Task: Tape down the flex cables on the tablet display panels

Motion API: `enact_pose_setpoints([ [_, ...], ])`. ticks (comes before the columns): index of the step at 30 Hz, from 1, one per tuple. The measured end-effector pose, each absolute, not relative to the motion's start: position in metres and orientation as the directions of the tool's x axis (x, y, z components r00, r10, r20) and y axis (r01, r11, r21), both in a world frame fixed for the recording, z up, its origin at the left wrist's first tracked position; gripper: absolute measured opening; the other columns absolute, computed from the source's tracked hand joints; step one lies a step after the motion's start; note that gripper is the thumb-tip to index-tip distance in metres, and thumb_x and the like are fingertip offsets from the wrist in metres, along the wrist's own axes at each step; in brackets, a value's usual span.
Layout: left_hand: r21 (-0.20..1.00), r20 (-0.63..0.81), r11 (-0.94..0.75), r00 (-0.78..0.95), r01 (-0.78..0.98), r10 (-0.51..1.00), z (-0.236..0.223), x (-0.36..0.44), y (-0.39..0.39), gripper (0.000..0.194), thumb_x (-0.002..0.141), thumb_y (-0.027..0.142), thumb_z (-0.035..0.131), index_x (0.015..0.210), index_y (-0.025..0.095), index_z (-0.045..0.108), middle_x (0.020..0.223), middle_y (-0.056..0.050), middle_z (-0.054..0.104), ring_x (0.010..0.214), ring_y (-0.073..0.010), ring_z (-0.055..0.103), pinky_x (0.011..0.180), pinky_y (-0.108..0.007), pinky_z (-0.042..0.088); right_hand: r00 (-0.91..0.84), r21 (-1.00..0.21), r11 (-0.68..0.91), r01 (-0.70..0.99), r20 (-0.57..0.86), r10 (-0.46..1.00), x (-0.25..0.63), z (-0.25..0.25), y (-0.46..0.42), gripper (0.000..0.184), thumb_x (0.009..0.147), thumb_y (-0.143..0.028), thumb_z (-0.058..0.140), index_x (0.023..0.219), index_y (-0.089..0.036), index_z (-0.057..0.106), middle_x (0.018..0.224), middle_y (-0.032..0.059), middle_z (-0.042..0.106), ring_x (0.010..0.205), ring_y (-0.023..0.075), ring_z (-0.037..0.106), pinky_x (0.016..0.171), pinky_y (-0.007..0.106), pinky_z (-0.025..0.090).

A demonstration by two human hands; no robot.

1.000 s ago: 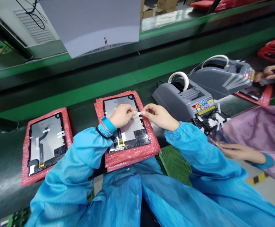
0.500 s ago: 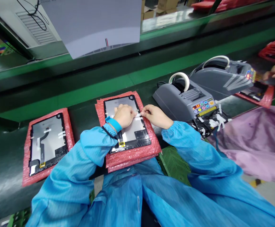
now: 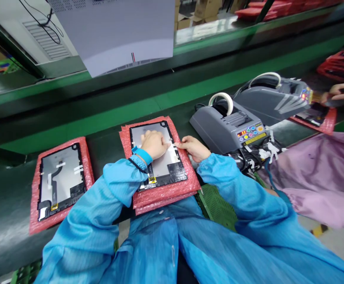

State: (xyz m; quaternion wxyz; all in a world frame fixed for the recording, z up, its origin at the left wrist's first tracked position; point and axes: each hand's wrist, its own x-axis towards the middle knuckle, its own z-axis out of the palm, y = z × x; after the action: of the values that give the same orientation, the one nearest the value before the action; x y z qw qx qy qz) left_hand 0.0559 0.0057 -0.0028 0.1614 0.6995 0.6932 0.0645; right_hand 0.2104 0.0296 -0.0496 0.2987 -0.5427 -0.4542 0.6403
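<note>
An open tablet back panel (image 3: 163, 167) lies on a stack of red bubble wrap (image 3: 166, 192) in front of me. My left hand (image 3: 152, 144) rests on the panel with curled fingers and presses one end of a short white tape strip (image 3: 172, 144) against it. At the panel's right edge, my right hand (image 3: 193, 148) pinches the strip's other end. Other short white tape strips are stuck on the panel's edges.
A second panel (image 3: 60, 179) on red wrap sits to the left. Two grey tape dispensers (image 3: 225, 127) (image 3: 274, 98) stand at the right, with cut strips hanging near the nearer one. A co-worker's purple sleeve (image 3: 322, 169) and hand (image 3: 342, 92) are at far right. A green conveyor (image 3: 101, 114) runs behind.
Both hands have lowered the tape strip from just above the panel onto its right edge. The co-worker's forearm that lay at lower right has gone from view.
</note>
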Motion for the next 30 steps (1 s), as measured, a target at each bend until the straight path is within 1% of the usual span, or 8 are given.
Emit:
enact_pose_setpoints([
  [2, 0.311, -0.126, 0.022, 0.018, 0.95, 0.992, 0.002, 0.049, 0.006, 0.017, 0.08, 0.036, 0.064, 0.08, 0.018, 0.064, 0.099, -0.01, 0.066, 0.108, -0.0309, 0.053, 0.09, -0.044, 0.039, -0.295, -0.866, -0.498, 0.046, -0.488, 0.822, 0.213, -0.051, 0.028, 0.038, 0.057, -0.034, 0.08, 0.068, -0.021, 0.046, 0.058, -0.0053, 0.052, 0.053, 0.0107, 0.049, 0.054, 0.024, 0.041],
  [4, 0.31, -0.086, 0.038, -0.012, 0.95, 0.996, 0.009, 0.033, 0.003, 0.013, 0.08, 0.031, 0.064, 0.085, 0.019, 0.064, 0.1, -0.009, 0.067, 0.107, -0.0294, 0.054, 0.091, -0.043, 0.04, -0.314, -0.883, -0.469, 0.023, -0.452, 0.835, 0.218, -0.052, 0.026, 0.031, 0.063, -0.037, 0.075, 0.072, -0.02, 0.052, 0.06, -0.004, 0.054, 0.054, 0.0101, 0.05, 0.054, 0.023, 0.04],
  [9, 0.328, 0.027, 0.197, -0.218, 0.924, 0.976, 0.015, -0.027, -0.034, 0.019, 0.087, 0.033, 0.051, 0.076, 0.02, 0.061, 0.08, -0.008, 0.066, 0.08, -0.0237, 0.062, 0.076, -0.036, 0.046, -0.276, -0.959, -0.082, 0.271, -0.16, 0.948, 0.224, -0.05, 0.03, 0.025, 0.072, -0.043, 0.063, 0.073, -0.02, 0.053, 0.062, -0.0031, 0.054, 0.058, 0.0111, 0.048, 0.057, 0.024, 0.037],
  [12, 0.307, -0.064, 0.275, -0.269, 0.911, 0.961, 0.005, -0.04, -0.06, 0.024, 0.087, 0.036, 0.05, 0.072, 0.02, 0.06, 0.078, -0.008, 0.067, 0.078, -0.024, 0.063, 0.073, -0.035, 0.047, -0.306, -0.845, 0.156, 0.512, -0.009, 0.952, 0.219, -0.044, 0.032, 0.017, 0.072, -0.031, 0.061, 0.064, -0.021, 0.051, 0.062, -0.0013, 0.053, 0.06, 0.0134, 0.046, 0.062, 0.027, 0.038],
  [15, 0.35, -0.081, 0.3, -0.29, 0.887, 0.954, -0.009, -0.035, -0.07, 0.024, 0.089, 0.032, 0.047, 0.073, 0.019, 0.061, 0.081, -0.008, 0.069, 0.082, -0.0226, 0.065, 0.074, -0.031, 0.047, -0.29, -0.762, 0.276, 0.585, 0.121, 0.949, 0.211, -0.037, 0.031, 0.015, 0.075, -0.026, 0.057, 0.064, -0.022, 0.048, 0.064, 0.0009, 0.052, 0.063, 0.0163, 0.048, 0.066, 0.03, 0.039],
  [19, 0.445, -0.061, 0.327, -0.336, 0.834, 0.94, -0.022, -0.03, -0.068, 0.023, 0.09, 0.025, 0.044, 0.073, 0.019, 0.059, 0.078, -0.006, 0.069, 0.079, -0.0201, 0.065, 0.072, -0.03, 0.048, -0.181, -0.861, 0.16, 0.483, 0.08, 0.98, 0.2, -0.034, 0.027, 0.02, 0.077, -0.036, 0.062, 0.079, -0.022, 0.048, 0.068, 0.0009, 0.056, 0.066, 0.0183, 0.054, 0.069, 0.032, 0.044],
  [23, 0.459, -0.004, 0.307, -0.343, 0.834, 0.939, -0.025, -0.028, -0.069, 0.023, 0.091, 0.021, 0.04, 0.073, 0.019, 0.055, 0.086, -0.01, 0.068, 0.088, -0.021, 0.065, 0.079, -0.032, 0.048, -0.251, -0.963, -0.044, 0.265, -0.113, 0.962, 0.192, -0.025, 0.023, 0.049, 0.056, -0.036, 0.081, 0.091, -0.018, 0.053, 0.073, 0.0005, 0.061, 0.066, 0.0157, 0.058, 0.065, 0.03, 0.048],
  [30, 0.498, 0.099, 0.357, -0.461, 0.79, 0.882, -0.021, -0.043, -0.103, 0.023, 0.095, 0.021, 0.034, 0.086, 0.018, 0.055, 0.089, -0.011, 0.068, 0.088, -0.0222, 0.066, 0.079, -0.033, 0.048, -0.436, -0.973, -0.219, 0.071, -0.228, 0.87, 0.163, 0.007, 0.002, 0.033, 0.053, -0.022, 0.081, 0.078, -0.016, 0.06, 0.061, -0.0011, 0.063, 0.058, 0.0141, 0.061, 0.061, 0.028, 0.051],
])
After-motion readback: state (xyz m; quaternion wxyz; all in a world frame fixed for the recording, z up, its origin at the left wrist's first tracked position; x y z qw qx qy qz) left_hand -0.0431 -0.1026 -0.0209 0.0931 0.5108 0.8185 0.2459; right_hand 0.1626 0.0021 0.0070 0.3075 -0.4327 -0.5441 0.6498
